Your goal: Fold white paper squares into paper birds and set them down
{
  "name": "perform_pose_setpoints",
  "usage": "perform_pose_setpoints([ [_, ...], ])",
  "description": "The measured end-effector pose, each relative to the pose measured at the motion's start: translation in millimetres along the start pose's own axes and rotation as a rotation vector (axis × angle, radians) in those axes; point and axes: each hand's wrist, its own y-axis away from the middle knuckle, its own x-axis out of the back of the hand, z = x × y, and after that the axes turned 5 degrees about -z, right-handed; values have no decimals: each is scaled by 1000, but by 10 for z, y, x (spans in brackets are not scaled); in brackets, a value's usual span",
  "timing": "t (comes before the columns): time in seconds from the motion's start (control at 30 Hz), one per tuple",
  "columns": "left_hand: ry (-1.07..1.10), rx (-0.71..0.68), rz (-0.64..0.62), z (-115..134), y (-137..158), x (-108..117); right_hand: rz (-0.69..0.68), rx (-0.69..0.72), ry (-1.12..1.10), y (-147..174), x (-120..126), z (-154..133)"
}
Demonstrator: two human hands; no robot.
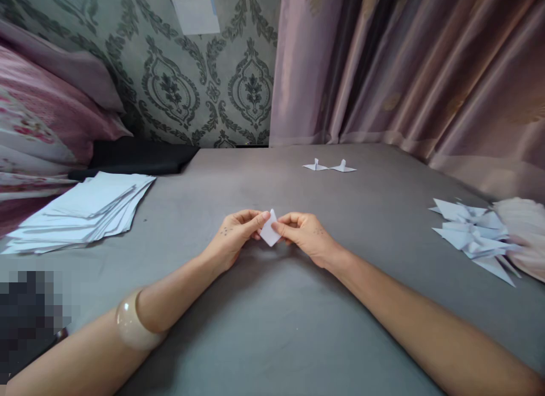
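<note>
A small white folded paper [271, 232], shaped like a diamond, is held up between both hands near the middle of the view. My left hand [239, 231] pinches its left edge between thumb and fingers. On the other side, my right hand [304, 231] grips the right edge, its thumb lying on the front face. The fingers behind the paper are partly hidden. Both hands are just above the grey cloth surface [272, 339].
A stack of white paper sheets [85, 211] lies at the left, before a black folded cloth [145, 156]. Two small folded paper cranes [315, 165] stand at the back. Several folded paper pieces [474, 231] are heaped at the right, beside pale fabric [522, 231]. Curtains [383, 66] hang behind.
</note>
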Motion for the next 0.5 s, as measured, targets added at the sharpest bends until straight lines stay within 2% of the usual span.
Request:
perform_pose_setpoints([
  [0.13,-71,32,-62,12,-4,10,94,-16,-53,-40,67,-2],
  [0.33,-43,40,-65,-29,-12,42,33,-79,-138,-56,92,2],
  [0.5,-67,25,-57,-12,-11,38,16,-37,-58,-49,105,-18],
])
